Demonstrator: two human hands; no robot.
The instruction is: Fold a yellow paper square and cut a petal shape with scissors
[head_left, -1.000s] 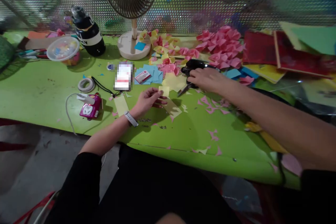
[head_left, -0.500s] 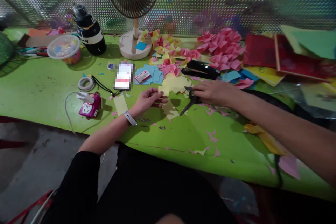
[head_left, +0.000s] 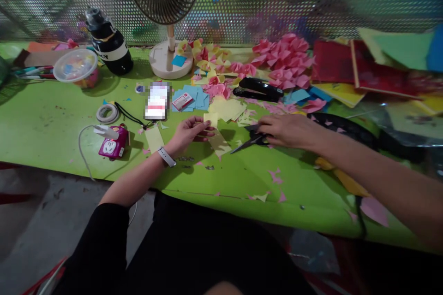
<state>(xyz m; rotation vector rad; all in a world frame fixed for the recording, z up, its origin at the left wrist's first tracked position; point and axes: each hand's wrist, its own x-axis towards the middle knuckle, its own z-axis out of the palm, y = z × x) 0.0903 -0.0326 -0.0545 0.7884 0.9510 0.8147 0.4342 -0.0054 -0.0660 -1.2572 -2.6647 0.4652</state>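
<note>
Between the thumb and fingers of my left hand (head_left: pixel 194 132) is a small piece of yellow paper (head_left: pixel 212 119). Under and beside that hand, a longer yellow strip (head_left: pixel 219 144) lies on the green table (head_left: pixel 194 179). My right hand (head_left: pixel 282 130) grips black scissors (head_left: pixel 252 137), whose blades are spread and point left toward the yellow paper. The blades stand apart from the held piece. Just behind both hands rests a pile of pale yellow sheets (head_left: pixel 226 109), with scraps around it. The scissors' handles are partly hidden by my fingers.
A black stapler (head_left: pixel 258 90), pink folded paper flowers (head_left: pixel 284 60) and a fan (head_left: pixel 171 62) stand behind. Blue squares carry a small box (head_left: pixel 182 101). To the left are a phone (head_left: pixel 157 100), tape (head_left: pixel 107 113), a purple power adapter (head_left: pixel 113 145) and a bottle (head_left: pixel 112 48).
The scissors have turned slightly, and their blades now spread with the tips further left. My left hand still holds the yellow paper. The whole view has shifted a little.
</note>
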